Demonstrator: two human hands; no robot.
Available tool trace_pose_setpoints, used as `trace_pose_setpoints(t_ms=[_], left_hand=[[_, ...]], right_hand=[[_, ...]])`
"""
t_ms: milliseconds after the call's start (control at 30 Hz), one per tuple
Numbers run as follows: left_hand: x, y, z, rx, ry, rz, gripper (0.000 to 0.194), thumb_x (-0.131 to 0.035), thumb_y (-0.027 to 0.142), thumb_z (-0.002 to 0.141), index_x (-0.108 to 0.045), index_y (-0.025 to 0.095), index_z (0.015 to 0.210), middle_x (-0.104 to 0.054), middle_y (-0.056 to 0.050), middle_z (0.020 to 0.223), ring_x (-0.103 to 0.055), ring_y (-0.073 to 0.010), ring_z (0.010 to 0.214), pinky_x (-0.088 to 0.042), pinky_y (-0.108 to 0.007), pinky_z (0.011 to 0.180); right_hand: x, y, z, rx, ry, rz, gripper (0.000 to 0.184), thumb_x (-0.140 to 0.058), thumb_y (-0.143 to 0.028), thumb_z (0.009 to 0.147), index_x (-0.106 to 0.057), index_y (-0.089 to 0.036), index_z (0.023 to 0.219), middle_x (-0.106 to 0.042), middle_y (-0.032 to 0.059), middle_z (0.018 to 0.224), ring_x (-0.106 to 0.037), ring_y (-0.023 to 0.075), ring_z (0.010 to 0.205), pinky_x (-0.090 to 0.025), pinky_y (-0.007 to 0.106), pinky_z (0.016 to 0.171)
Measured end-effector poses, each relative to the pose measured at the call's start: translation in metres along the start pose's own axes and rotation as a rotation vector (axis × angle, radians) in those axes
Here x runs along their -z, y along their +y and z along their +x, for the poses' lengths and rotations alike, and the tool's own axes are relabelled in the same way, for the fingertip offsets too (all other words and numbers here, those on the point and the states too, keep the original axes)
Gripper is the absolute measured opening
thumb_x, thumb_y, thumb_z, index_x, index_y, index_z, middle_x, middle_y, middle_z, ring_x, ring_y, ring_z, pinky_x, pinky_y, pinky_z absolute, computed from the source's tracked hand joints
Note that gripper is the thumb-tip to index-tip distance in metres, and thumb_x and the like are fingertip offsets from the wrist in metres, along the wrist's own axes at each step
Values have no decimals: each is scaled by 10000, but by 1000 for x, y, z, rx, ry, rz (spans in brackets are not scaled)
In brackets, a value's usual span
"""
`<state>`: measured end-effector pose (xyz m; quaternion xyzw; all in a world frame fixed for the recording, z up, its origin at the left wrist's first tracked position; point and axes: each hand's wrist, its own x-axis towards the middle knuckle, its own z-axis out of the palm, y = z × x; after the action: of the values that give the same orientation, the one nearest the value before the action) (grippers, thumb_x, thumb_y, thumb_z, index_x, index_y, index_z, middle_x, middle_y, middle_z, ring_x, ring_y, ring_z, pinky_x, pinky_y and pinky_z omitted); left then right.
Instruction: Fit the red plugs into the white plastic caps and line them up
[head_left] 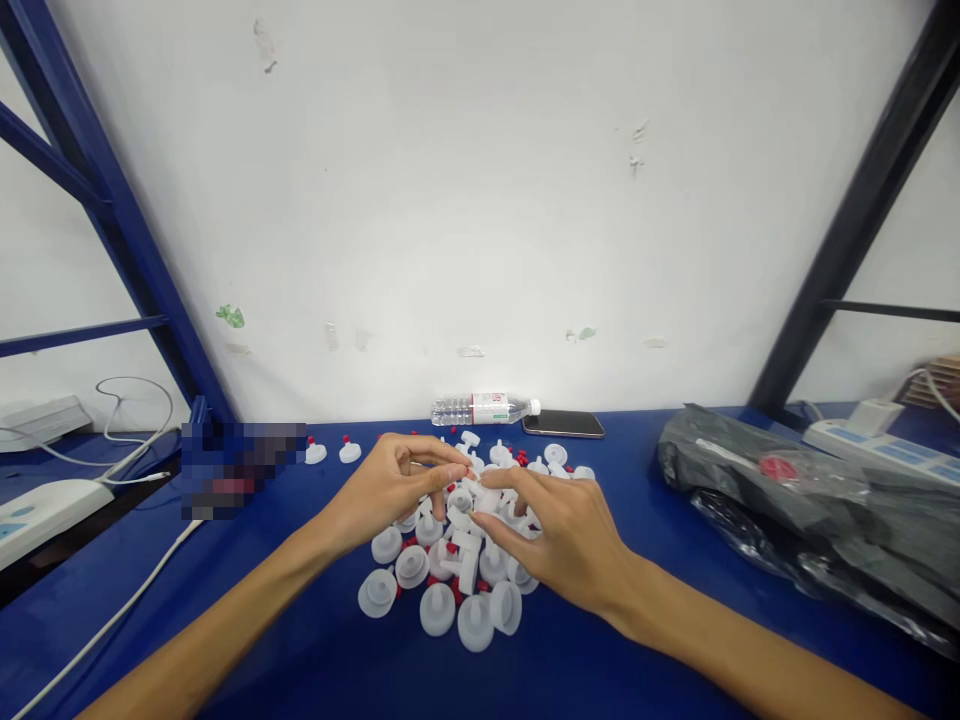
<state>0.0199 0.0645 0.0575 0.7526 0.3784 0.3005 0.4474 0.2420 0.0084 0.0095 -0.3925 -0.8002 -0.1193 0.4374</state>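
Note:
A pile of white translucent plastic nozzle caps (437, 609), each a round base with a spout, lies on the blue table (300, 640). Small red tips (442, 575) are scattered among them. Over the pile, my left hand (401, 485) has thumb and forefinger pinched together; whatever sits between them is too small to make out. Facing it, my right hand (562, 530) grips a white nozzle cap (486, 488) between thumb and fingers, its spout end toward my left fingertips. Left of the pile stand two nozzle caps (349, 452) with red tips on their spouts.
By the wall lie a clear water bottle (487, 408) and a dark phone (564, 425). A grey-black plastic bag (780, 510) spreads over the right side. Power strips (45, 515) and white cables (127, 610) are at the left, near a blurred-out patch (240, 470).

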Motion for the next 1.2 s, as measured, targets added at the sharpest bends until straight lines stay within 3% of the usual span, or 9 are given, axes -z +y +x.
trace_pose_setpoints(t_ms=[433, 600, 767, 833, 967, 1067, 1200], left_hand=[[-2, -5, 3, -31, -5, 29, 377, -710, 537, 913, -787, 214, 1091, -652, 25, 568, -495, -83, 455, -319, -202, 438], [-8, -5, 0, -57, 23, 53, 329, -735, 516, 896, -808, 224, 1031, -686, 4, 618, -611, -117, 540, -394, -211, 479], [-18, -8, -2, -63, 56, 91, 403, -731, 542, 878, -806, 202, 1081, -675, -2, 561, -616, -142, 497, -396, -232, 453], [-16, -5, -2, -78, 92, 145, 440, -713, 575, 874, -810, 197, 1078, -674, -4, 569, -617, -150, 502, -418, -246, 464], [14, 4, -1, -122, 302, 386, 521, -610, 621, 924, -772, 208, 1196, -758, -42, 794, -623, -165, 605, -471, -285, 554], [52, 4, 2, -122, 448, 670, 472, -534, 530, 991, -728, 214, 1282, -758, -81, 1163, -662, -216, 868, -507, -359, 827], [96, -5, 7, 69, 329, 1016, 293, -587, 373, 999, -742, 183, 1159, -742, -92, 1152, -663, -272, 1051, -482, -483, 989]], right_hand=[[-2, 3, -2, -53, -25, -36, 246, -621, -447, 1017, -700, -216, 1045, -820, 0, 856, -728, 128, 572, -427, 235, 539], [-3, 3, -1, -45, -22, -32, 261, -617, -469, 1020, -703, -224, 1047, -825, 3, 866, -726, 130, 568, -421, 238, 538], [-1, 3, -1, -40, -35, -12, 212, -646, -443, 1015, -683, -257, 1109, -828, -23, 914, -732, 133, 583, -424, 239, 552], [0, 3, -1, -25, -20, 0, 287, -661, -472, 1004, -652, -261, 1198, -831, -16, 960, -741, 139, 596, -445, 242, 566], [4, 0, -2, -23, -4, 19, 391, -624, -442, 1014, -568, -226, 1334, -808, 39, 1129, -759, 147, 667, -488, 256, 600], [4, -1, -2, -29, -10, 18, 274, -568, -310, 1031, -584, -219, 1289, -798, 30, 1132, -737, 127, 642, -478, 260, 597], [2, -1, -3, -31, -49, 12, 235, -545, -227, 1024, -606, -221, 1251, -790, -1, 1043, -708, 114, 622, -428, 264, 562]])
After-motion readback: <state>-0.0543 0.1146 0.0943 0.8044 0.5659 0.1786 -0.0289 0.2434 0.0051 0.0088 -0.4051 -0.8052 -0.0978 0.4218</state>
